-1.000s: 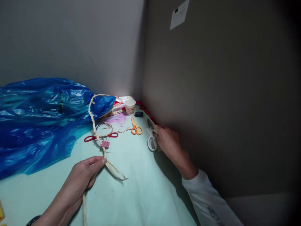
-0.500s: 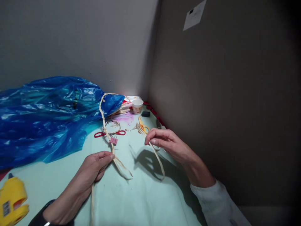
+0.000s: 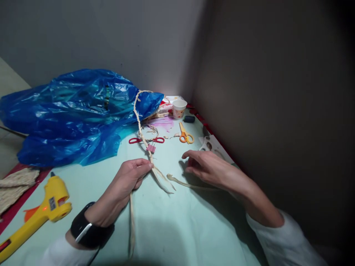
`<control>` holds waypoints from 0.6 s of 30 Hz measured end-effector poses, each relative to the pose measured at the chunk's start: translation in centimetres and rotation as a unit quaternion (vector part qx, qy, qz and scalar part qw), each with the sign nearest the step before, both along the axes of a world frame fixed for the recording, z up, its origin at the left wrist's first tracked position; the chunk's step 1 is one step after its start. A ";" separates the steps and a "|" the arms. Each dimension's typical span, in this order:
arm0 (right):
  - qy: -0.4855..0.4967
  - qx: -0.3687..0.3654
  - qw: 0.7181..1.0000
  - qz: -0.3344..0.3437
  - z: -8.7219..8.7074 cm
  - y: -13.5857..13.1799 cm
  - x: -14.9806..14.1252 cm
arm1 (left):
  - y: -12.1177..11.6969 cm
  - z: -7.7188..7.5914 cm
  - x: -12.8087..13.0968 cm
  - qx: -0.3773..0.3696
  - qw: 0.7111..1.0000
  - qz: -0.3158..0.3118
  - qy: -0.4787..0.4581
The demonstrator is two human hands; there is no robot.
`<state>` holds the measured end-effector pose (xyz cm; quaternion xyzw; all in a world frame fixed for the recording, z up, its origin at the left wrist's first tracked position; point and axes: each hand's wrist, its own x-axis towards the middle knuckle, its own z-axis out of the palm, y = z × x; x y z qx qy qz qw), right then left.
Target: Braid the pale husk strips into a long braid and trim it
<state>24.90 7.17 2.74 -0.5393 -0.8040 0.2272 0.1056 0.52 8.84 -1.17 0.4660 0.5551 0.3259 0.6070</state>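
My left hand (image 3: 133, 173) is closed, thumb and forefinger pinching a pale braided cord (image 3: 138, 116) near its loose strand ends. Just above the pinch, a pink binder clip (image 3: 151, 148) sits on the cord. Below my left hand, a long pale strand (image 3: 132, 225) hangs toward the near edge. My right hand (image 3: 209, 166) hovers over the table with its fingers apart and nothing visible in them. Beneath it lies a separate pale strand (image 3: 188, 184), knobbed at its left end and partly hidden at its right. Red scissor-like handles (image 3: 159, 140) lie behind the clip.
Yellow scissors (image 3: 183, 133), a dark thread spool (image 3: 189, 119) and a paper cup (image 3: 179, 109) stand further back. A blue plastic bag (image 3: 83, 114) covers the left rear. A yellow glue gun (image 3: 55, 199) lies at left; a dark wall (image 3: 271, 103) rises at right.
My right hand has let go of the strand, which now lies on the table. The left hand keeps its pinch. The view has shifted, showing more of the glue gun.
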 end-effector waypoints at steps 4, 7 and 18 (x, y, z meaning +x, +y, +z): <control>-0.024 0.035 0.999 0.003 -0.4 -0.2 -2.1 | 0.0 0.1 0.0 -0.004 1.000 0.003 -0.007; -0.033 0.007 0.999 0.032 -0.5 -0.7 -3.0 | 0.0 0.2 0.0 -0.014 1.000 0.009 -0.010; 0.154 0.033 0.987 -0.028 -0.4 0.0 -3.6 | 0.0 0.3 0.3 -0.014 1.000 0.015 -0.011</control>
